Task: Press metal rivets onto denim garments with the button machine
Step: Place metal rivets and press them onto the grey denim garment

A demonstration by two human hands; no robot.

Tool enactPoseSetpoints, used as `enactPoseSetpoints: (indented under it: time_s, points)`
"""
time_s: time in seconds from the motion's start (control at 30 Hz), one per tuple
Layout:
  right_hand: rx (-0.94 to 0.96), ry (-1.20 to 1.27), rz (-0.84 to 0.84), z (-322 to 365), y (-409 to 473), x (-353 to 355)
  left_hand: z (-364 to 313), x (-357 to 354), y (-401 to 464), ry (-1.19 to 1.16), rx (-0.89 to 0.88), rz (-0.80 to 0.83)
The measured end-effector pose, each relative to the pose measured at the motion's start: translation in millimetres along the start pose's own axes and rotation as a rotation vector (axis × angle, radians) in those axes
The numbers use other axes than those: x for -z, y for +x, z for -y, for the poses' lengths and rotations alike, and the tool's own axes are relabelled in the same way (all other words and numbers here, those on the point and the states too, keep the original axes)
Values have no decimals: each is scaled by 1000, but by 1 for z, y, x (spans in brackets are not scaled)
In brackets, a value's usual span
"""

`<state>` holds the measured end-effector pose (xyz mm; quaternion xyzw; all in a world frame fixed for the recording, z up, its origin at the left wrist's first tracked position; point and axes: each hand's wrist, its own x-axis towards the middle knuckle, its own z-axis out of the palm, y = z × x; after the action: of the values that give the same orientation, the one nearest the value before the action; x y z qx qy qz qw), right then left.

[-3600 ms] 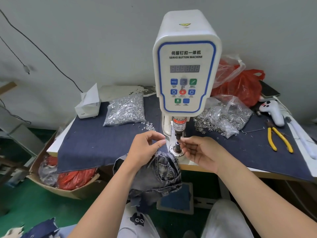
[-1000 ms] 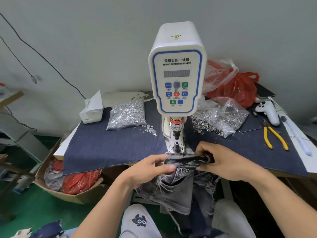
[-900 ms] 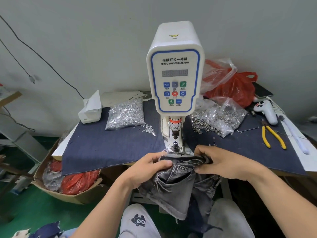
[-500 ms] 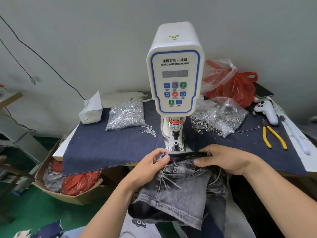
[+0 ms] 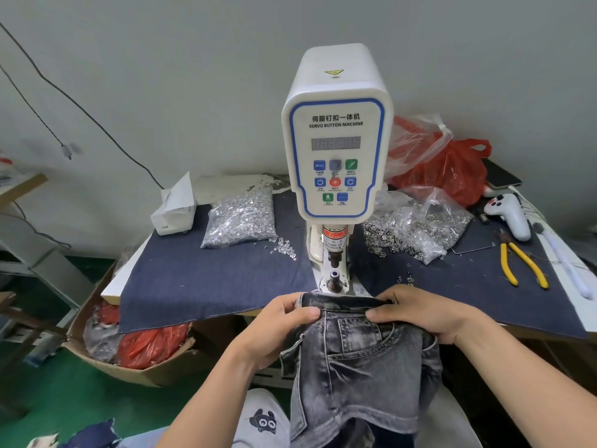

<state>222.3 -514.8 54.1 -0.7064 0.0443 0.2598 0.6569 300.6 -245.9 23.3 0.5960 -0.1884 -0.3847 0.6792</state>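
we see two bare forearms, no sleeves; the left hand (image 5: 284, 321) and right hand (image 5: 420, 315) ungloved; light grey trousers (image 5: 258, 412) bearing a dark cat-face print (image 5: 264, 422)

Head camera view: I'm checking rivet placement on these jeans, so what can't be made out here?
- Whether a rivet sits on the lower die: too small, head view.
- Fingertips of the left hand and right hand: curled behind the jeans waistband.
- Jeans legs: cut off by the bottom edge.
- Machine display digits: blurred.
- Red bag contents: hidden by the plastic.
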Motion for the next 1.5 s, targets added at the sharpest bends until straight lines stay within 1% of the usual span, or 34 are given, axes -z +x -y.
enactPoseSetpoints:
  time_s: [0.13,0.17,0.23,0.3,0.4,0.43,0.47,0.5,0.57,0.63,0.73,0.8,0.83,0.93,1.0,1.07,1.13,1.27,1.43,1.5]
  points:
    - [29,75,16,4,2,3,1,2,1,39,7,19]
    - [37,88,14,5,3,4,0,2,0,105,19,29]
    - [53,87,10,6,4,4,-2,4,2,317,25,26]
    - [64,92,-1,5,5,2,-6,4,2,502,13,-29]
    - [66,84,-28,1,9,-1,-8,6,3,752,-112,-165]
    - [63,88,-34,0,10,-1,-6,6,4,775,-169,-189]
    - [62,102,-35,-1,12,-2,-4,7,3,741,-203,-193]
    - [62,122,-37,0,13,-3,-4,7,1,651,-210,-179]
    - [68,151,-42,2,14,-4,-7,8,-3,514,-168,-105]
    - [73,161,-61,3,16,-3,-11,9,-5,595,-128,-25]
    - [71,190,-96,6,20,1,-16,10,-2,648,47,161]
    - [60,177,-76,6,20,4,-19,14,2,680,131,207]
    - [54,125,-42,7,19,6,-20,18,3,679,150,206]
    - [-20,-206,92,13,15,8,-21,32,9,628,134,159]
    - [-63,-306,126,17,16,15,-20,34,13,553,122,132]
    - [-50,-237,102,21,19,23,-21,35,18,428,118,118]
    - [-30,-90,80,19,24,31,-23,37,24,326,111,101]
    - [-33,128,59,8,35,37,-23,38,39,216,98,46]
    - [-27,261,-87,5,49,40,-20,35,58,63,119,-15]
    - [-29,328,-130,5,54,43,-21,34,65,42,126,-42]
